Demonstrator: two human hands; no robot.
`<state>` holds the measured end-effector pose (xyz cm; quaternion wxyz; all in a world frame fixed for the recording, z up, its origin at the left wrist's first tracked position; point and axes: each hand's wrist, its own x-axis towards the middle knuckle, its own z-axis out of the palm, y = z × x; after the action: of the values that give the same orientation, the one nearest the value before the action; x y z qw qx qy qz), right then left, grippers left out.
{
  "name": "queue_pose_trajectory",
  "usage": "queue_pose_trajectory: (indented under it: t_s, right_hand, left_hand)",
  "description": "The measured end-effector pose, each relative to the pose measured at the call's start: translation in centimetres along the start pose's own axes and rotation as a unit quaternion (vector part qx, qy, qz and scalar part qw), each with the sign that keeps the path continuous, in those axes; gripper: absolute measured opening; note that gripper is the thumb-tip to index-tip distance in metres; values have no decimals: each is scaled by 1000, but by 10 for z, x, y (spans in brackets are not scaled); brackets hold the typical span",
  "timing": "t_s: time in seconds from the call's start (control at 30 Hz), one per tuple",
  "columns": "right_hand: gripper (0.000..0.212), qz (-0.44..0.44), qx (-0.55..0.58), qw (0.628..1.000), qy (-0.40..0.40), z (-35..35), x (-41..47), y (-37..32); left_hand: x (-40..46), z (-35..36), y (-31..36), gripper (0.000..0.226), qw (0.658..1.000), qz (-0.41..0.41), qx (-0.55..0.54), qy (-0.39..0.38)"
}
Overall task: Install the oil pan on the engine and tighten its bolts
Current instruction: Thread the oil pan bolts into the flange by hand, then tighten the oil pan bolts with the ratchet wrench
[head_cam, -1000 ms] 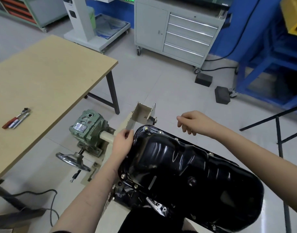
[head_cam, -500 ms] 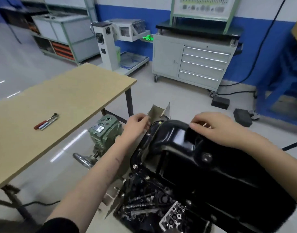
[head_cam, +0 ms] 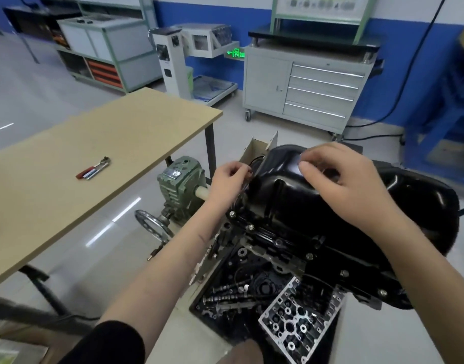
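Head view, workshop floor. Centre right of frame: black oil pan (head_cam: 317, 206), glossy, seated upside down on the engine (head_cam: 275, 248), flange running from centre toward lower right. Along the near flange edge: bolts (head_cam: 251, 227) standing in their holes, heads visible at intervals; whether tightened cannot be told.

Left hand (head_cam: 229, 179), centre of frame: fingers curled at the pan's left end, tips touching the rim beside a beige bracket (head_cam: 259, 148); whether pinching something small cannot be told. Right hand (head_cam: 341, 179), right of centre: resting over the domed top of the pan, fingers bent loosely downward, thumb extended toward the left, tips in contact with the black surface; not closed round anything visible.

Below the pan, lower centre: open tray (head_cam: 199, 303) in the floor stand, holding camshafts (head_cam: 225, 288) and a grey cast cover (head_cam: 296, 319) with round bores.

Left of the engine, centre: green gearbox (head_cam: 178, 187) with a steel handwheel (head_cam: 152, 224) in front of it.

Left half of frame: wooden counter (head_cam: 68, 193) bearing a ratchet with red handle (head_cam: 93, 169), well apart from both hands.

Upper right: grey drawer cabinet (head_cam: 304, 90) on castors against a blue-and-white wall. Upper left: shelving units (head_cam: 107, 56).
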<state>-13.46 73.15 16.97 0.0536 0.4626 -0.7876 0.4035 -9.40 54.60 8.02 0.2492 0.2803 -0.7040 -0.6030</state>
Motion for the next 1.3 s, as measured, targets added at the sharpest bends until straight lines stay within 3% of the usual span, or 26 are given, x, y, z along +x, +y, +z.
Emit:
queue_pose_trajectory:
  t_s: [0.2,0.33,0.47,0.6,0.77,0.83,1.0,1.13,1.3]
  right_hand:
    - [14,27,165,985,-44,75,23,-56]
    - [23,97,301,944,-92,155,80,-88]
    - [21,205,420,879,-92,263,165,-108]
    - [17,354,480,798,-90,389,221,-116]
    - [16,526,498,684,-81,513,244,-108]
    - [16,570,488,658,-68,546,244,-101]
    - [14,619,455,634,-89,604,233,-87]
    - [12,635,439,627,-102,624,226,-76]
    - [12,637,416,638,-116,630,227,-64]
  left_hand:
    - [-3,-46,-9,18,999,6,-18,-31]
    - [29,-115,-36,20,1000,4,18,-4]
    - [90,-220,-90,20,995,-54,47,66]
    - [157,-331,-154,11,971,-109,157,143]
    - [219,-426,-218,45,926,-162,293,175]
    - [241,-449,-236,54,908,-175,342,169]
    - [302,-474,-275,74,879,-227,408,92]
    - [332,-472,-299,52,838,-243,489,5]
    - [352,-466,-314,36,789,-205,578,-34]
